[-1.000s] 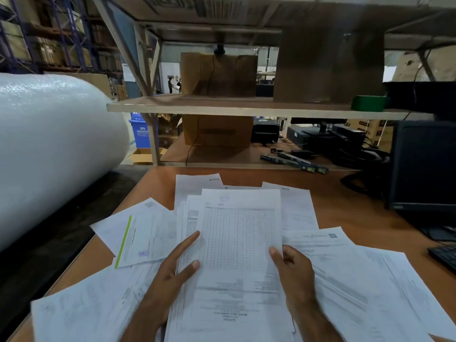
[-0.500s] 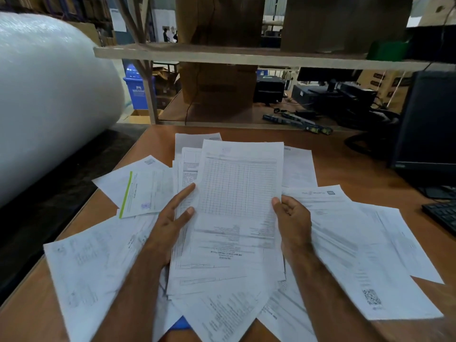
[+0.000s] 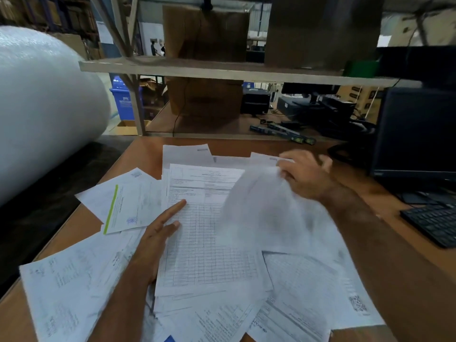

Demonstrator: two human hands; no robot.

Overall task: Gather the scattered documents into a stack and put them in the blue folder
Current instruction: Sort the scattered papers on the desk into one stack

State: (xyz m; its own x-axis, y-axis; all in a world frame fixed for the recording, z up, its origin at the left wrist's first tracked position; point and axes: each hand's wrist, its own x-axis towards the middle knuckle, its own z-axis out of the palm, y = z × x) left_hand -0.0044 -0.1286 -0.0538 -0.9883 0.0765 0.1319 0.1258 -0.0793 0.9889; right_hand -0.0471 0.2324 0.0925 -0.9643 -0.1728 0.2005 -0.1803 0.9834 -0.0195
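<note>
The left hand (image 3: 158, 233) lies flat, fingers (image 3: 176, 206) straight and pressing on the white printed grid sheet (image 3: 209, 243) that tops the central pile. The right hand (image 3: 304, 174) is raised over the far right of the pile and pinches the upper edge of a white paper sheet (image 3: 261, 206), which is lifted and blurred with motion; its exact shape cannot be read. Other loose white documents fan out over the brown wooden surface (image 3: 138, 154): a green-edged white sheet (image 3: 128, 208) to the left, a large printed sheet (image 3: 74, 292) at the near left, and a sheet with a QR code (image 3: 355, 304) at the near right. A small blue corner (image 3: 170, 339) peeps from beneath the papers at the bottom edge, probably the blue folder, though too little shows to be sure.

The step in hand looks like gathering single sheets onto the central pile. To do it well, the flat left hand should hold the pile steady while the lifted sheet is laid squarely on top, edges matched. Then draw in the outlying sheets one by one, tap the edges level, and uncover the folder before sliding the stack in.
</note>
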